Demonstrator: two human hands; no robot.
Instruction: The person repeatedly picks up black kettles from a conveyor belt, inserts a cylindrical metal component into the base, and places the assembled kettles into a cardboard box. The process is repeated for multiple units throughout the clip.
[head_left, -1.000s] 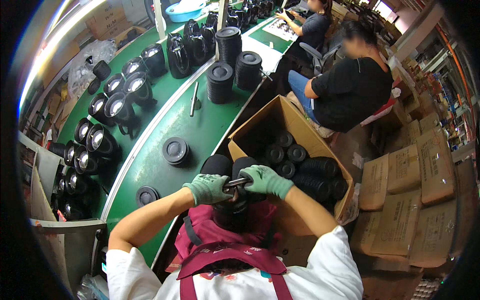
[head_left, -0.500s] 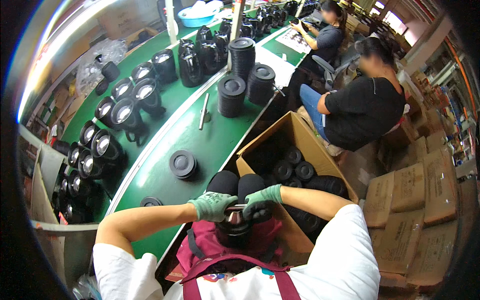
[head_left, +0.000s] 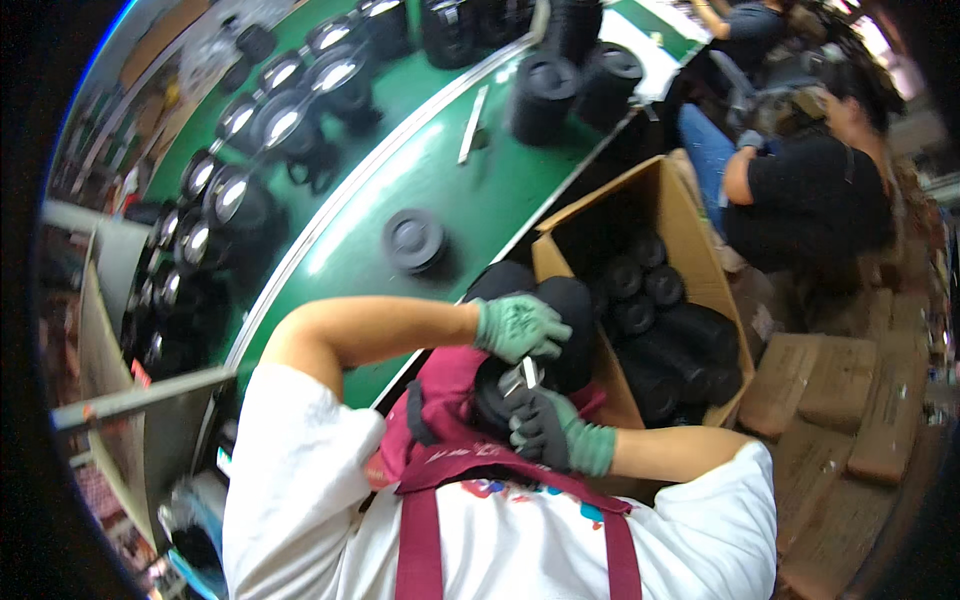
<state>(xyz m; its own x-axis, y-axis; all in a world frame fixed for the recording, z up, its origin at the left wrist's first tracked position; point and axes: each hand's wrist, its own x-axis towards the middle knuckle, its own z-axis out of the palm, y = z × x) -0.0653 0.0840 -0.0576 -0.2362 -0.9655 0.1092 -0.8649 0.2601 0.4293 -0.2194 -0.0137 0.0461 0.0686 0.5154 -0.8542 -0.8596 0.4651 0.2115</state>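
A dark round vessel (head_left: 490,392) sits in my lap against the maroon apron (head_left: 440,395), with a shiny metal piece (head_left: 524,378) at its upper side. My left hand (head_left: 522,328), in a green glove, is curled at the far end of this metal piece. On the near side, my right hand (head_left: 555,432), in a green glove with dark grey fingers, is wrapped round it. Motion blur and the gloves hide the exact grip and part of the vessel. My knees, in black, are just beyond the hands.
A round black lid (head_left: 413,240) lies on the green table (head_left: 350,270). Stacked black discs (head_left: 545,95) and a metal strip (head_left: 473,125) are farther back. Rows of black pots (head_left: 285,130) stand left. An open carton (head_left: 700,240) of black cylinders is on my right, near a seated person (head_left: 800,195).
My right hand has come closer to my body, and my left hand is now farther out. The metal piece has turned from lying crosswise to a slant. The whole view has shifted too.
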